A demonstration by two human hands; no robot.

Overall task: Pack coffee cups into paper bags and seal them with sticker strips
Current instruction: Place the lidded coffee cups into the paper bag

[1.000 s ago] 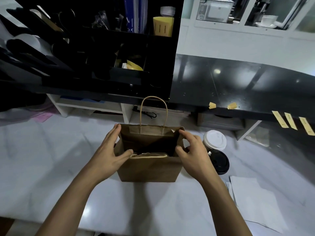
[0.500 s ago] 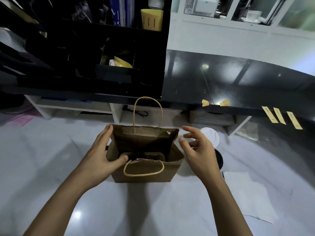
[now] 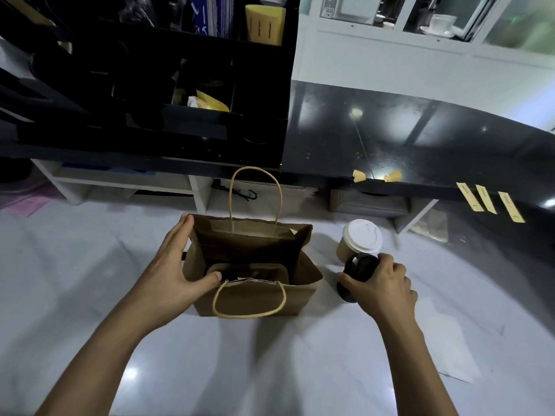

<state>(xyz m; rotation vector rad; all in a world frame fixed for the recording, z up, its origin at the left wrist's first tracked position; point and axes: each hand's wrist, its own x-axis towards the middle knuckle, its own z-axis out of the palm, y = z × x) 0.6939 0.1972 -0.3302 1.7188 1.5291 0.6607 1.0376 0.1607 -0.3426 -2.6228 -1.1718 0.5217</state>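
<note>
Our left hand grips paper bag rim, thumb inside; right hand wraps black-lidded cup just R of bag, nr white-lidded cup.

A café counter: lidded takeaway cup, paper bag, sticker strips.
</note>
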